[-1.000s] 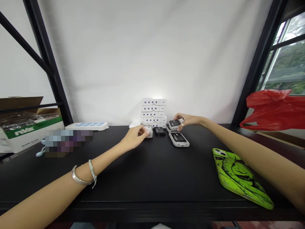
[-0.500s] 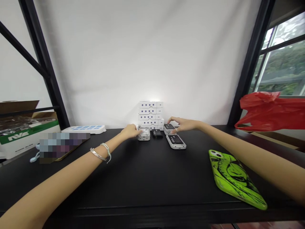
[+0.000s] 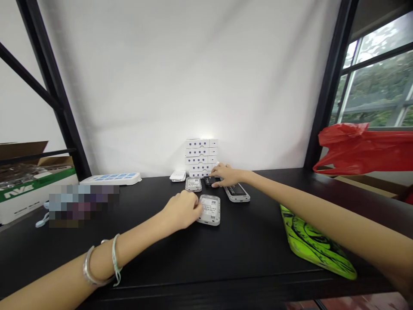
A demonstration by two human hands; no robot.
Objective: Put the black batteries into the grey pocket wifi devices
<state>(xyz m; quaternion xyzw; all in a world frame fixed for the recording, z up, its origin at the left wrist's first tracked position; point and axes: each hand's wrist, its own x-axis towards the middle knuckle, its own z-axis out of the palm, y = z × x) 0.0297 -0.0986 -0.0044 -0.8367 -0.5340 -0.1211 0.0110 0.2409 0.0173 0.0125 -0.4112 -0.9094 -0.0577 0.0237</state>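
My left hand [image 3: 182,209] has its fingers and thumb closed on the left edge of a white handheld device [image 3: 210,210], whose open battery bay shows a printed label. Behind it lies a similar white device [image 3: 193,184] with its bay facing up. My right hand [image 3: 226,175] reaches to the black batteries [image 3: 209,181], thumb and fingers pinching at one of them. Just right of these, partly under the right hand, is a white device with a black battery fitted [image 3: 238,192].
White boxes [image 3: 200,159] stand stacked against the wall, with thin white covers [image 3: 178,175] to their left. A power strip [image 3: 112,178], a carton [image 3: 38,189] and a pixelated object [image 3: 80,206] are at left. A green phone case [image 3: 316,241] lies under my right forearm; a red bag [image 3: 364,146] hangs beyond.
My left hand has drawn one white device off the pile toward me. My right hand has shifted left from the battery-fitted devices to the loose black batteries.
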